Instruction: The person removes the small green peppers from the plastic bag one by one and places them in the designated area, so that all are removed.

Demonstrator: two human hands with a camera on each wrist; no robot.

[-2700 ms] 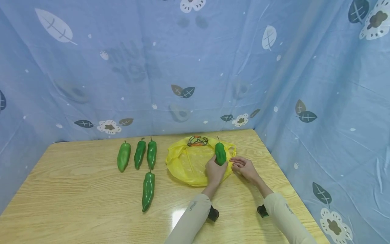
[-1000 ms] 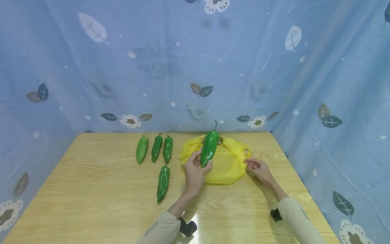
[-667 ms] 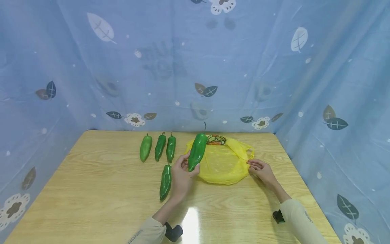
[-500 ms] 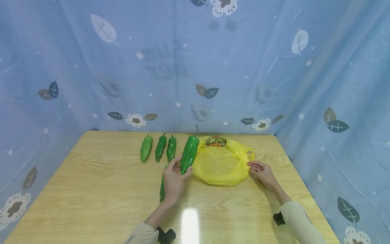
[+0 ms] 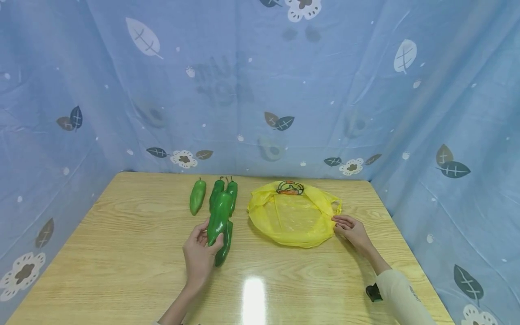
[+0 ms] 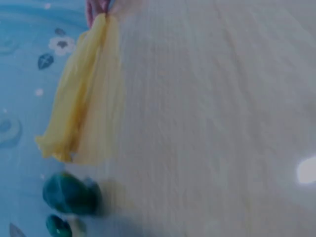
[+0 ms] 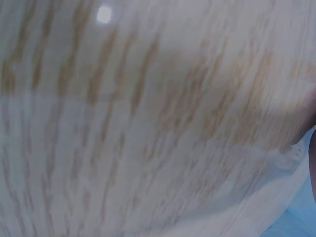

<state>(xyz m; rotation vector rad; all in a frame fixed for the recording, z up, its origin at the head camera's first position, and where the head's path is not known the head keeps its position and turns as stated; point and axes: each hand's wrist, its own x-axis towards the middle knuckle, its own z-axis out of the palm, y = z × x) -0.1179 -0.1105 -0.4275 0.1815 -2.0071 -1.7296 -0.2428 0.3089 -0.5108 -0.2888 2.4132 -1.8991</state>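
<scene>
In the head view my left hand (image 5: 200, 259) holds a large green pepper (image 5: 220, 216) by its lower end, tilted with the stem away from me. Behind and under it lie other green peppers: one (image 5: 225, 243) nearer me, two (image 5: 216, 192) partly covered by the held one, and a lighter pepper (image 5: 197, 197) to the left. My right hand (image 5: 353, 232) pinches the right edge of a yellow plastic bag (image 5: 298, 239), whose mouth is spread wide. The left wrist view shows the bag (image 6: 79, 98) stretched up to those fingers, and blurred green peppers (image 6: 69, 193) below it.
The wooden table (image 5: 142, 253) has a bright light reflection at its front middle. Blue patterned curtains (image 5: 260, 90) hang behind it and along both sides. A black wrist camera (image 5: 373, 292) sits below the right sleeve (image 5: 400, 295).
My left hand has carried the pepper from over the bag leftward to above the other peppers. My right hand stays at the bag's edge. The head view has turned somewhat left.
</scene>
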